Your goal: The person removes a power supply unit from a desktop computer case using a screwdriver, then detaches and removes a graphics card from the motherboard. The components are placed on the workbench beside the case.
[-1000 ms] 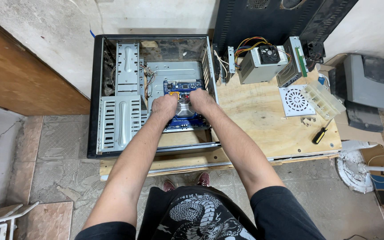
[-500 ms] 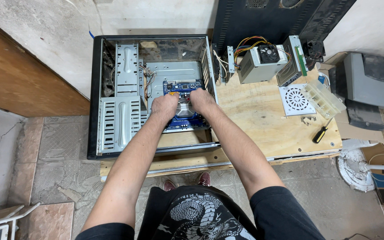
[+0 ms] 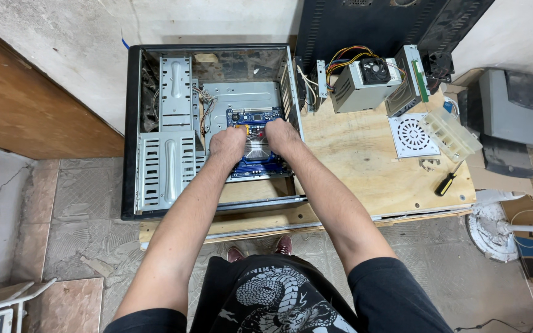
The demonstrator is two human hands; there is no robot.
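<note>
blue motherboard (image 3: pixel 255 143) with a round silver heatsink (image 3: pixel 256 148) at its middle, lying flat inside an open computer case (image 3: pixel 132 132) tipped on its side on a plywood board (image 3: pixel 365 160). left hand (image 3: pixel 227 145) and right hand (image 3: pixel 280 135) both down on the motherboard, either side of the heatsink, fingers curled; cannot tell whether gripping or only pressing. hemmed in by the grey drive cage (image 3: pixel 166 168) just left and the case's rear wall close on the right; bare metal tray beyond, toward the far wall. long axis of the motherboard running away from the body, toward the wall. well apart on the plywood: power supply (image 3: pixel 365 83) with coloured wires, white fan grille (image 3: pixel 411 134), screwdriver (image 3: pixel 446 183) near the edge.
</note>
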